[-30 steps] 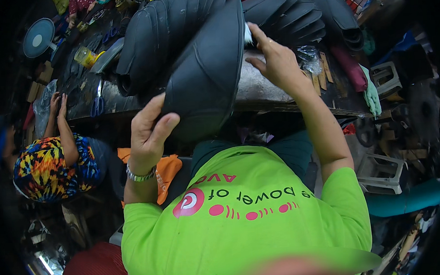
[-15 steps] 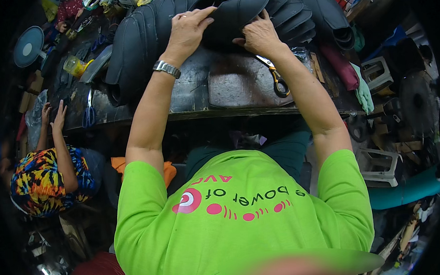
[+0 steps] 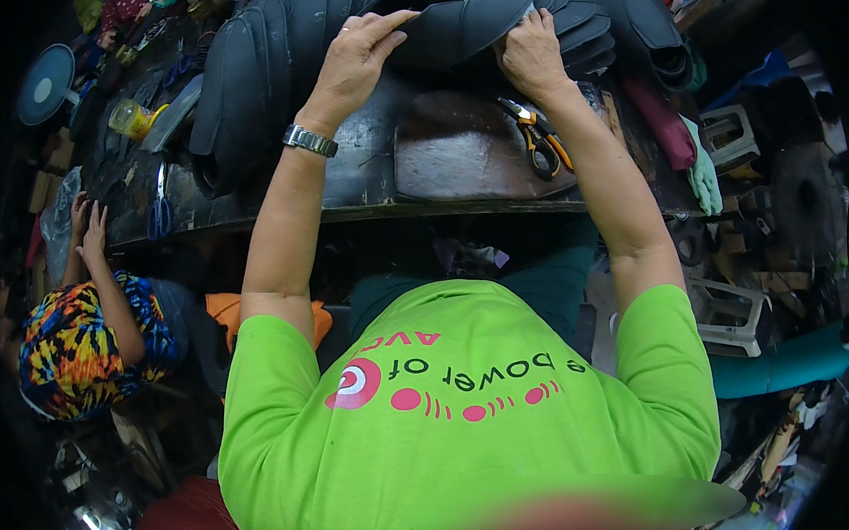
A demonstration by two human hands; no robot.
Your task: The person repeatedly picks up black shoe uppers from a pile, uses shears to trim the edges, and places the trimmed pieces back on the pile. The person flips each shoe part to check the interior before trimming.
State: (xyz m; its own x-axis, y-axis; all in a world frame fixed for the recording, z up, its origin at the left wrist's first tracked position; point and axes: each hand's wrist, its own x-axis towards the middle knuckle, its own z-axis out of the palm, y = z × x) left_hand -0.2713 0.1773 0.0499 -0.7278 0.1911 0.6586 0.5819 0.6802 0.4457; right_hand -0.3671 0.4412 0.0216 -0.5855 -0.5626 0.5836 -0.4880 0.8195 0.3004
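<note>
1. From where I stand, the black panel (image 3: 475,21) is just beyond the brown slab (image 3: 439,160), its long axis running roughly parallel to the slab's far edge.
2. The left hand (image 3: 354,55) is beyond the slab's far left corner, thumb and forefinger slightly parted, nipping the panel's left end; the panel stretches rightward from those fingertips.
3. The right hand (image 3: 532,57) is beyond the slab's far right corner, fingers curled in at the panel's lower right edge; the panel lies leftward of them. Something pale shows there; I can't tell what they grip.
4. Neither hand is clearly nearer.
5. Scissors (image 3: 543,151) lie on the slab's right side.
</note>
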